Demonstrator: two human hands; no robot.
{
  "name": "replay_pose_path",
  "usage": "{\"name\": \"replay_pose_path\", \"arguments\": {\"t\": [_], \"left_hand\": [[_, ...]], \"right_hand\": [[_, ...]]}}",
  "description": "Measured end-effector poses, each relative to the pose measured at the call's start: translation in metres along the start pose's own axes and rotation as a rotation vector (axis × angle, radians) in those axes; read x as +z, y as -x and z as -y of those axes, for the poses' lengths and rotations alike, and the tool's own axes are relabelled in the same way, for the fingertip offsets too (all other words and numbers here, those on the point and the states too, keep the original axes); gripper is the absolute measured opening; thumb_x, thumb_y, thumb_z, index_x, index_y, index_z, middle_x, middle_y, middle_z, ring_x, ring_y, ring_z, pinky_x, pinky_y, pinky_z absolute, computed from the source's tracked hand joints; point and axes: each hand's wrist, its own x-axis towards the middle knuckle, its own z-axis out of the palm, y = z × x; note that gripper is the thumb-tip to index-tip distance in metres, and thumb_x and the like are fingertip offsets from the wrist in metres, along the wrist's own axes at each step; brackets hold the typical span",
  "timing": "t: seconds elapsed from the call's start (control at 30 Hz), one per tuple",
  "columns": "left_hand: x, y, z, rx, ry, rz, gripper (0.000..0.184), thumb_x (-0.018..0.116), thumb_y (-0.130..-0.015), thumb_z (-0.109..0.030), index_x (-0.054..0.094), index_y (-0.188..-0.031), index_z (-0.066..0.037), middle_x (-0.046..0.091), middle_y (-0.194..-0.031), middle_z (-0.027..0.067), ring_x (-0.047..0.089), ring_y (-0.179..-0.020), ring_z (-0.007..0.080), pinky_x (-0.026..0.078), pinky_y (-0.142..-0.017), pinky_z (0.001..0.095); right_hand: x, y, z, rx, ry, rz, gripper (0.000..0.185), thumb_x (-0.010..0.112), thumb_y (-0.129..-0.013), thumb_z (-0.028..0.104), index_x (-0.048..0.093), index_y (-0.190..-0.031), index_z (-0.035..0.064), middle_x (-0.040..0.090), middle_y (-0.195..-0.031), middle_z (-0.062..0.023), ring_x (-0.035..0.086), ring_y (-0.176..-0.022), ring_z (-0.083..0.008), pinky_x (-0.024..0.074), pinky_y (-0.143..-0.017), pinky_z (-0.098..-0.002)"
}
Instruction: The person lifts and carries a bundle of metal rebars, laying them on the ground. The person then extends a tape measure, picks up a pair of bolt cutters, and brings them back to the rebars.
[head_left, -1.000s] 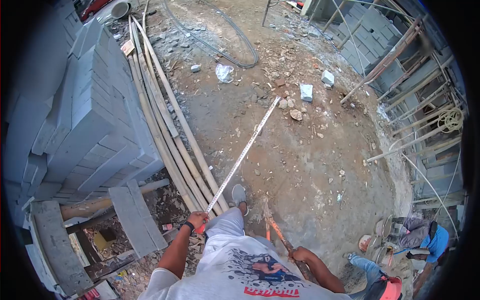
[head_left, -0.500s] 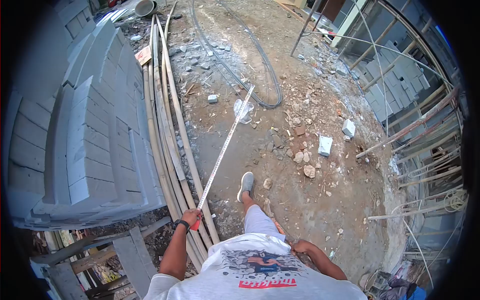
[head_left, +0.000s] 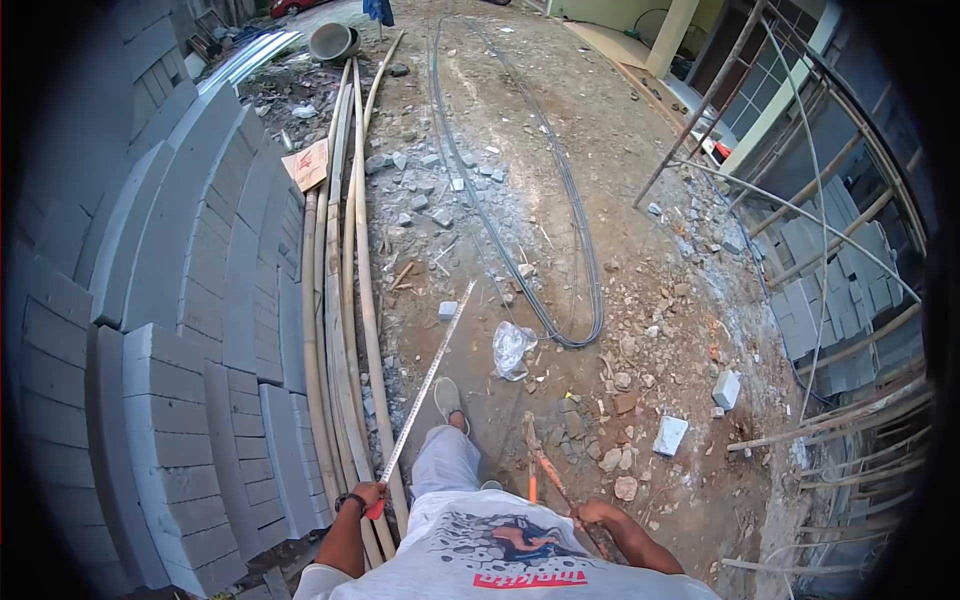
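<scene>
My left hand point(head_left: 370, 494) is closed around a red tape measure point(head_left: 375, 510). Its white marked blade point(head_left: 425, 388) sticks out forward and slants to the right, above the dirt beside the bamboo poles. On the other side of my body, my right hand point(head_left: 592, 512) grips one handle of a worn bolt cutter point(head_left: 545, 460) with orange on its handles. The jaws point forward and its other handle hangs apart near my leg. Ahead of me on the ground lie a clear plastic bag point(head_left: 513, 350) and a long bundle of steel rods point(head_left: 566, 215) bent into a loop.
Stacked grey blocks point(head_left: 175, 440) line the left, with long bamboo poles point(head_left: 335, 330) beside them. A bucket point(head_left: 334, 41) sits at the poles' far end. Rubble point(head_left: 612, 455) and two pale block pieces point(head_left: 671, 436) lie at right. Bamboo scaffolding point(head_left: 840, 235) stands along the right side.
I have stepped forward and the view has tilted up. The plastic bag and rod loop now appear nearer. The bolt cutter has come further into view; both hands keep their holds.
</scene>
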Motion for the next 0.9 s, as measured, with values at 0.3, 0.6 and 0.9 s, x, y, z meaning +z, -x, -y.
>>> {"name": "replay_pose_path", "arguments": {"t": [0.3, 0.6, 0.9], "left_hand": [[-0.206, -0.174, -0.243, 0.310, -0.655, -0.125, 0.044, 0.040, -0.097, -0.036, 0.069, -0.086, -0.004, 0.070, -0.084, 0.0125, 0.069, -0.079, 0.0226, 0.054, -0.075, 0.0348], [-0.380, -0.305, -0.490, 0.144, -0.031, -0.220, 0.031, 0.051, -0.089, -0.031, 0.073, -0.083, -0.010, 0.070, -0.083, 0.0133, 0.068, -0.081, 0.0267, 0.052, -0.074, 0.0360], [-0.480, -0.452, -0.612, 0.053, -0.158, -0.067, 0.037, 0.042, -0.097, -0.030, 0.067, -0.086, -0.005, 0.069, -0.082, 0.0115, 0.069, -0.079, 0.0247, 0.053, -0.073, 0.0368]], "right_hand": [[-0.208, -0.081, 0.258, -0.094, -0.108, 0.028, 0.028, 0.065, -0.086, 0.024, 0.066, -0.068, 0.0033, 0.062, -0.060, -0.0057, 0.055, -0.056, -0.0148, 0.0454, -0.057, -0.0345], [-0.392, -0.206, 0.446, -0.083, -0.066, 0.035, 0.029, 0.064, -0.086, 0.024, 0.065, -0.066, 0.0027, 0.062, -0.062, -0.0057, 0.057, -0.057, -0.0169, 0.0448, -0.056, -0.0351], [-0.585, -0.279, 0.702, -0.031, 0.057, -0.098, 0.036, 0.056, -0.089, 0.029, 0.068, -0.079, -0.0039, 0.065, -0.066, -0.0121, 0.060, -0.057, -0.0230, 0.0461, -0.055, -0.0385]]}}
